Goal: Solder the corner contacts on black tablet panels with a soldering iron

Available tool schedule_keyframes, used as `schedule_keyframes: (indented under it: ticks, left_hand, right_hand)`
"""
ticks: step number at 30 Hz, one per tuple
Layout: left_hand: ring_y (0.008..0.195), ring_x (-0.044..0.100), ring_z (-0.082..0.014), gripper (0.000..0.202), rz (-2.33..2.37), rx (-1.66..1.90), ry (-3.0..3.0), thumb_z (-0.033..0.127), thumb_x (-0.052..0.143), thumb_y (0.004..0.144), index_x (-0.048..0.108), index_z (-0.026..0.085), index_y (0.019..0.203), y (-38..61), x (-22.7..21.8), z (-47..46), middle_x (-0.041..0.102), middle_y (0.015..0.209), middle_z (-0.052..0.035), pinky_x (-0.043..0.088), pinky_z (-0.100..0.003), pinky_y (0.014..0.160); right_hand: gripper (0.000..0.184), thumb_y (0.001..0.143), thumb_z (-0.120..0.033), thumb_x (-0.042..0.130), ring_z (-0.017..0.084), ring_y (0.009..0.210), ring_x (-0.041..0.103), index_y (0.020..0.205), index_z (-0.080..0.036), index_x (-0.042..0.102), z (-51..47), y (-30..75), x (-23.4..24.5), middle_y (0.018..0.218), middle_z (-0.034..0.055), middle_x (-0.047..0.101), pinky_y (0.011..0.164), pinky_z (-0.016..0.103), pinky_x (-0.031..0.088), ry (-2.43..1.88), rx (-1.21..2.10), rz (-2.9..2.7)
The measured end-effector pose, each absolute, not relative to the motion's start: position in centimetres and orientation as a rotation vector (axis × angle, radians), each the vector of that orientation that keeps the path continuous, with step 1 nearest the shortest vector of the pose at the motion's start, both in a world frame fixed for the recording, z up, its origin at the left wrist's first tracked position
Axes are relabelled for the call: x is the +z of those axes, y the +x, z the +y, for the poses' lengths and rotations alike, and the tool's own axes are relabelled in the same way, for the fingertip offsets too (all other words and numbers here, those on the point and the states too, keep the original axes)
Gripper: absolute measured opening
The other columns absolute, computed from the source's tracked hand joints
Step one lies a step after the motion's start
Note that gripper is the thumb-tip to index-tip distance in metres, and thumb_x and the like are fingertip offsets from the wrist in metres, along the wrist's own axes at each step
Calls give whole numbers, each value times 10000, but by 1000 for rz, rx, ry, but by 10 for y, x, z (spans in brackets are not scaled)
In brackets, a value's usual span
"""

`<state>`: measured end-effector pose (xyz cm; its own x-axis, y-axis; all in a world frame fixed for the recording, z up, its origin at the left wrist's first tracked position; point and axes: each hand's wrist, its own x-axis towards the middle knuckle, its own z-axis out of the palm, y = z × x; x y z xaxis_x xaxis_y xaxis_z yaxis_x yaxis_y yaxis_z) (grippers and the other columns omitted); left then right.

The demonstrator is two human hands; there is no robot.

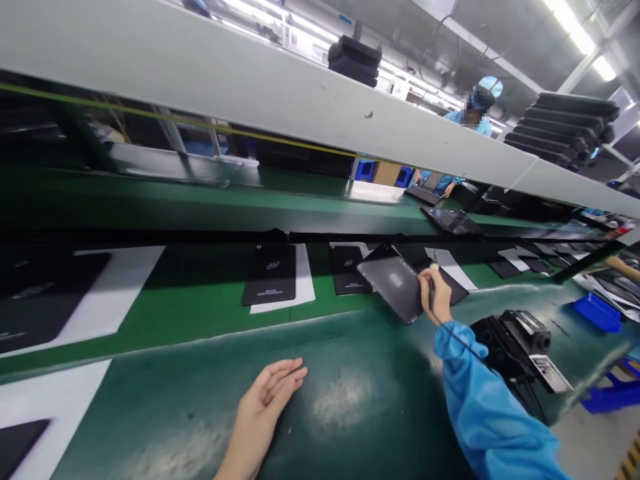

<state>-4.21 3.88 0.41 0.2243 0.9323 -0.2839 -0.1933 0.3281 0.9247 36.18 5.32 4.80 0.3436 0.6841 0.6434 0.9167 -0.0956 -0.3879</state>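
Note:
My right hand (434,293), in a blue sleeve, grips the edge of a grey tablet (393,285) and holds it tilted above the green conveyor belt (200,307). My left hand (267,393) hovers open, fingers together and stretched out, over the dark green worktable (350,400), holding nothing. Black tablets lie on white sheets on the belt: one (270,273) straight ahead and another (349,269) just left of the held tablet.
A black device (520,347) sits on the worktable by my right arm. A blue bin (597,312) lies at right. A long white shelf (300,100) carries stacked black trays (563,130). A person in blue (473,117) works across the line.

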Motion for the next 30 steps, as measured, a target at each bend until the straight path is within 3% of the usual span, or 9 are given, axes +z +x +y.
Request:
schedule_keyframes:
  ticks: [4,7,10,14,21,26,30]
  left_hand:
    - [1064,705,-337,519,1057,929,915,541,827,630,701,159,958,-47,-2,42,726,1180,-161,575,-412,961]
    - [1067,702,-343,521,1056,913,923,553,818,638,705,159,959,-50,-11,43,725,1180,-160,568,-429,975]
    - [1054,706,-345,512,1044,905,941,542,823,639,707,162,961,-51,-21,44,732,1165,-156,575,-435,964]
    - [1043,712,-335,508,1044,905,952,534,821,644,709,166,976,-52,-33,45,734,1161,-148,586,-407,949]
    - [989,725,-337,535,1082,935,895,571,835,591,723,168,923,-48,-24,44,742,1121,-149,620,-391,870]
    - [968,724,-314,485,1067,937,898,536,828,633,717,163,922,-47,-8,41,737,1090,-149,616,-403,853]
    - [923,728,-287,457,1047,952,910,520,811,662,704,161,923,-43,-10,37,732,1049,-140,610,-401,826]
  right_hand:
    - [224,947,-329,467,186,753,587,1027,-153,580,66,426,54,819,52,634,736,296,436,-2090,-447,-1298]
    - [162,877,-263,575,188,713,561,988,-149,604,58,456,39,756,44,603,685,302,407,-2295,-443,-1270]
    - [174,884,-314,625,151,676,534,940,-150,610,43,470,16,743,8,568,669,293,421,-2456,-420,-1286]
    - [301,949,-438,577,137,737,578,1006,-145,610,36,479,-7,865,14,604,715,312,493,-2556,-442,-1311]
    - [271,959,-388,587,171,903,624,1087,-151,613,65,515,22,1054,51,631,805,361,536,-2539,-596,-1244]
    - [243,978,-353,504,212,887,599,1041,-137,594,109,477,26,948,90,629,785,352,467,-2385,-606,-1338]
    - [304,929,-465,536,219,963,603,1089,-207,549,135,382,-5,1062,87,641,821,321,448,-2184,-463,-1615]
